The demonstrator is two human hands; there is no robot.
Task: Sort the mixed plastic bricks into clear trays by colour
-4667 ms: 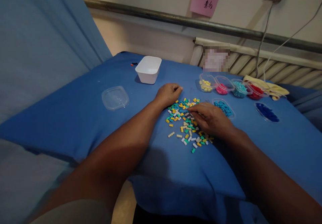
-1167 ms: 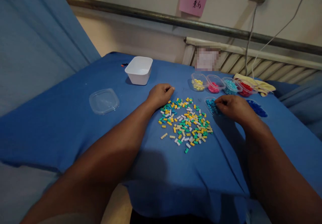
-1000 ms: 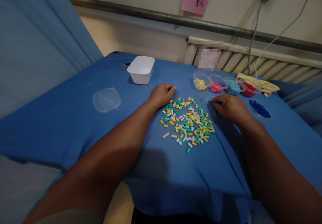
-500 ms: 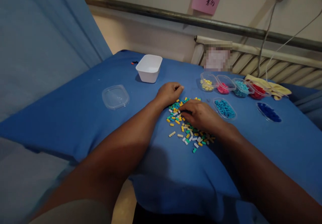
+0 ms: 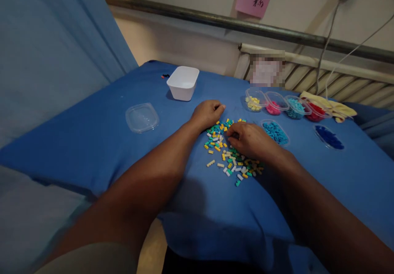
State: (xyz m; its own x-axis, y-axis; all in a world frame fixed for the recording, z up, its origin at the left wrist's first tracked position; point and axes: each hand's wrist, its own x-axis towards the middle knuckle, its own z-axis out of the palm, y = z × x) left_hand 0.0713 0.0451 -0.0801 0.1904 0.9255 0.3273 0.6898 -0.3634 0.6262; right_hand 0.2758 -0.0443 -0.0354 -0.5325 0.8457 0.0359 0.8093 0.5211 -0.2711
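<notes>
A heap of small coloured bricks [image 5: 229, 153], yellow, green, white and light blue, lies on the blue cloth [image 5: 92, 142]. My right hand [image 5: 250, 140] rests on the heap with its fingertips curled together in a pinch over the bricks; what it pinches is hidden. My left hand [image 5: 207, 113] lies at the heap's far left edge, fingers curled into a loose fist on the cloth. A shallow clear tray of light blue bricks [image 5: 275, 132] stands just right of my right hand.
Clear trays of yellow [image 5: 254, 101], pink [image 5: 273, 105], teal [image 5: 295, 107], red [image 5: 315, 112] and dark blue [image 5: 328, 137] bricks stand at the back right. A white tub [image 5: 182, 83] and a clear lid [image 5: 141, 118] lie to the left. A wall rail runs behind.
My right hand came back from the light blue tray to the heap and its fingers drew together over the bricks. My left hand stayed put.
</notes>
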